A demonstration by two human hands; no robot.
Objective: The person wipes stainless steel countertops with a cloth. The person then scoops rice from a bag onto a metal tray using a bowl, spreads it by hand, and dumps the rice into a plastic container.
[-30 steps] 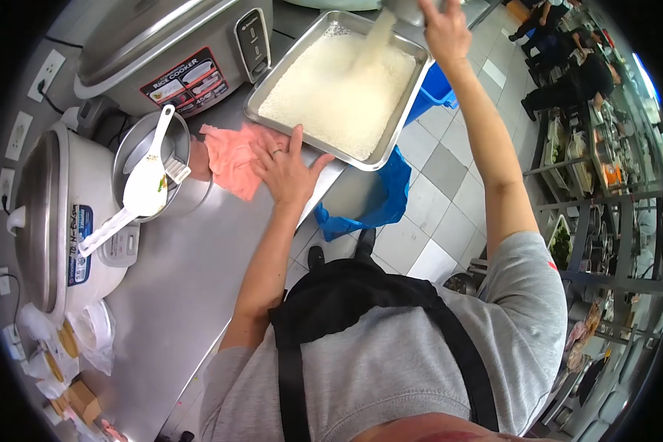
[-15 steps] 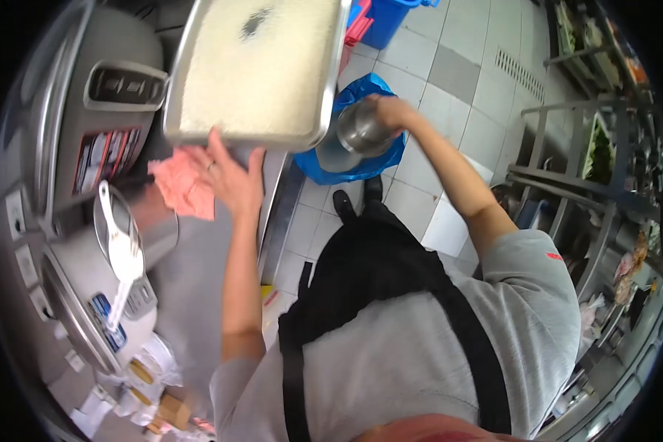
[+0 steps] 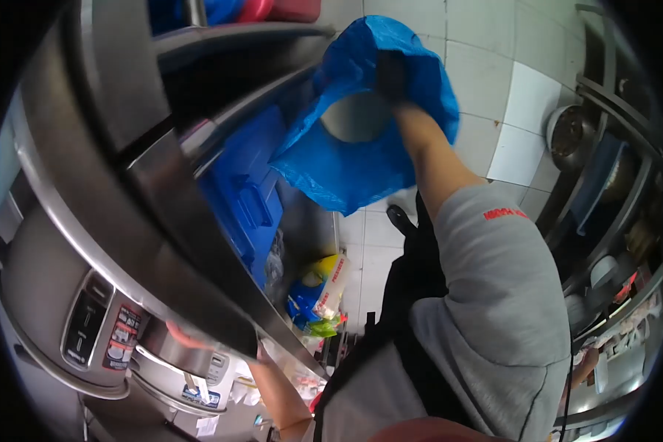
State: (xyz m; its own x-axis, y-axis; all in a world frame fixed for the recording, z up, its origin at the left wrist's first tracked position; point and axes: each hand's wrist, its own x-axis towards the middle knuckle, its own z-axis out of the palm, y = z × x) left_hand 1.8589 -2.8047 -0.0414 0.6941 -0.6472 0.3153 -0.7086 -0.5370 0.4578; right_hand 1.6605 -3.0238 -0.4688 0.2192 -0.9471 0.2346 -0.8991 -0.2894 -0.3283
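Note:
My right hand (image 3: pixel 393 82) reaches deep into a blue plastic bag (image 3: pixel 372 173) standing over the floor. It is dark and blurred in there, so its fingers and anything in them do not show. Pale, white contents (image 3: pixel 356 116) lie at the bottom of the bag. At lower left, my left hand (image 3: pixel 261 360) is at the edge of a long metal surface (image 3: pixel 191 243), with its fingers hidden behind it. A bit of pink cloth (image 3: pixel 187 335) shows nearby, blurred.
Rice cookers (image 3: pixel 51 287) stand at the left. A blue lidded bin (image 3: pixel 247 195) and a yellow-and-blue packet (image 3: pixel 320 291) sit below the counter. Metal shelving (image 3: pixel 619 210) with a bowl (image 3: pixel 567 136) lines the right. Another person's hand (image 3: pixel 586 362) shows at lower right.
My view has tilted down and closer to the bag. The tray of white grains has left view. My right hand, earlier on a steel pot at the bag's mouth, is now deeper inside.

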